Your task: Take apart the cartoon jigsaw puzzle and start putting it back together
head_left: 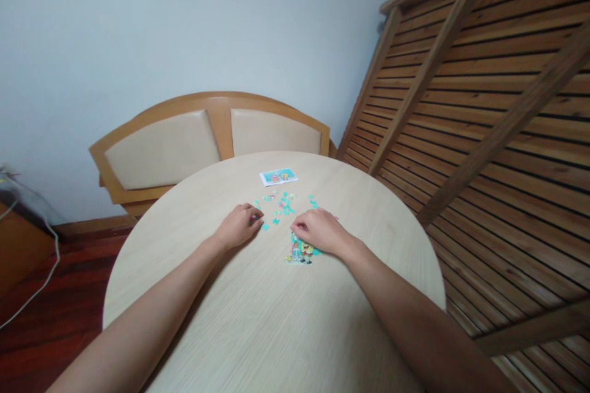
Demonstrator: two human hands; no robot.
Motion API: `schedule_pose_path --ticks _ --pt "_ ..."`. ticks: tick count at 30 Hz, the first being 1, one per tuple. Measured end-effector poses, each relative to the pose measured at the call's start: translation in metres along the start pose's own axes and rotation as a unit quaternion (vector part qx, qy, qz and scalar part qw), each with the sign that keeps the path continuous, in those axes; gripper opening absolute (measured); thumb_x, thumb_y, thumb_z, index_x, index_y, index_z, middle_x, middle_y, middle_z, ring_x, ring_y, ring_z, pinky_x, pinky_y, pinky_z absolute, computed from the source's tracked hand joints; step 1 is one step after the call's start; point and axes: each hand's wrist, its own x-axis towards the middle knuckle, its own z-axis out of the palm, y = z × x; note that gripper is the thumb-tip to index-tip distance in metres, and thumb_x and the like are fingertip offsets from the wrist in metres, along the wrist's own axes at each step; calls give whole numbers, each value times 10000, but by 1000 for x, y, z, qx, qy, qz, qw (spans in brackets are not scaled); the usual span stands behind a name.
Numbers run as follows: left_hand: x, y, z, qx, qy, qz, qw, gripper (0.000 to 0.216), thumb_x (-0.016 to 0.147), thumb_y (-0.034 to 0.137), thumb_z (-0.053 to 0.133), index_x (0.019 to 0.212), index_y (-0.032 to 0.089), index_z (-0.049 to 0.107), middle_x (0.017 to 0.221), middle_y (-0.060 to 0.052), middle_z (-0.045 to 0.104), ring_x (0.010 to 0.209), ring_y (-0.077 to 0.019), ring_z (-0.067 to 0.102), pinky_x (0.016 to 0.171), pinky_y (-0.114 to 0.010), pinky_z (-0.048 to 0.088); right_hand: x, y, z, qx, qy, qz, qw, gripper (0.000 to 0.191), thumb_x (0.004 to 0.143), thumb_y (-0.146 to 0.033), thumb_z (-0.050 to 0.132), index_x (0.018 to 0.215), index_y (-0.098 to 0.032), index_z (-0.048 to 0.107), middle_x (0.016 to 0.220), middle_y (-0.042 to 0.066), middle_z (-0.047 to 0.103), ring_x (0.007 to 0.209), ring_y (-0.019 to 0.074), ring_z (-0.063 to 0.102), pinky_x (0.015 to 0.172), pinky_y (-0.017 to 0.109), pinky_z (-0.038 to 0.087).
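Observation:
My left hand (239,225) rests on the table left of the loose jigsaw puzzle pieces (286,204), fingers curled toward the thumb around a small puzzle piece that is mostly hidden. My right hand (321,230) is closed in a pinch at the upper edge of a partly joined jigsaw puzzle (302,252). Whatever its fingertips hold is hidden. The joined part shows a yellow cartoon figure and other figures on turquoise; the hand covers its upper right. Several loose turquoise pieces lie between and beyond my hands.
A picture sheet (279,177) with a similar cartoon lies toward the far side of the round wooden table (221,331). Behind stands a padded headboard (166,147) against the wall. A slatted wooden frame (461,110) leans at the right. A white cable (56,252) hangs at the left.

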Motion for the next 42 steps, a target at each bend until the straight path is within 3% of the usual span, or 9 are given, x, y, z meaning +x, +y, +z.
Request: schedule_pose_path --ticks 4,9,17,22,32,37,42 --pt "2 -4 6 -2 20 8 1000 271 929 349 530 1046 187 713 1061 -102 687 1012 -253 620 959 -391 481 -1 16 -8 -55 17 66 996 312 956 -293 487 862 -217 775 867 63 782 791 182 699 712 266 393" --pt "14 4 11 27 44 16 999 341 977 349 457 1188 170 655 1226 -116 652 1132 -265 574 1028 -413 446 -1 28 -13 -90 5 108 990 293 935 -263 504 844 -198 775 882 95 780 820 209 701 752 291 414" --pt "64 13 3 111 -42 -5 993 359 1005 246 386 1266 211 630 1336 -86 628 1193 -248 551 1026 -362 430 -3 29 -10 -44 -42 94 994 195 881 -262 588 839 -214 772 867 77 776 847 229 702 745 296 440" --pt "87 7 5 121 -66 -17 990 303 957 233 461 1121 249 716 1214 -80 692 1121 -267 596 962 -360 457 -3 33 -9 -24 -44 92 994 188 881 -275 588 858 -223 767 876 63 772 829 212 694 731 283 439" --pt "100 -1 6 89 -113 -7 990 331 888 183 532 1163 238 707 1068 -74 739 1053 -238 648 903 -288 483 -7 41 -8 31 -41 28 998 153 850 -303 636 818 -212 755 902 57 758 891 207 678 783 273 441" --pt "102 -3 3 67 -128 4 990 317 890 241 555 1171 219 701 1155 -72 722 1047 -224 662 888 -265 491 -8 41 -8 50 -41 24 998 143 855 -276 627 868 -217 756 927 51 759 905 204 673 790 273 444" --pt "103 -9 1 64 -152 -15 986 359 815 128 582 1141 216 706 1063 -45 752 955 -197 694 804 -223 497 -7 41 -6 57 -47 28 997 140 853 -241 620 877 -219 756 935 45 756 883 191 669 775 264 442"
